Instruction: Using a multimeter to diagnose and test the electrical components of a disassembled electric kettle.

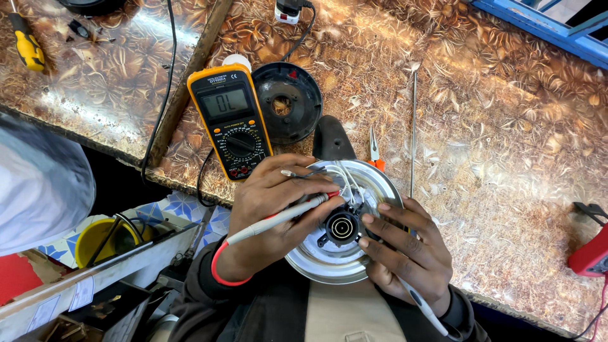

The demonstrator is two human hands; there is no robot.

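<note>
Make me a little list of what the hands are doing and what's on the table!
left hand: holds a red-tipped probe, tip on the wiring of the kettle
right hand: fingers rest on the kettle, a second probe runs under the palm
kettle: upside down, shiny metal bottom facing up, black ring in the middle
meter: yellow and black, lying flat beside the kettle, screen lit
round base: black, behind the meter
pliers: orange handles, next to a thin metal rod
screwdriver: yellow handle, far corner
table: brown leaf pattern
</note>
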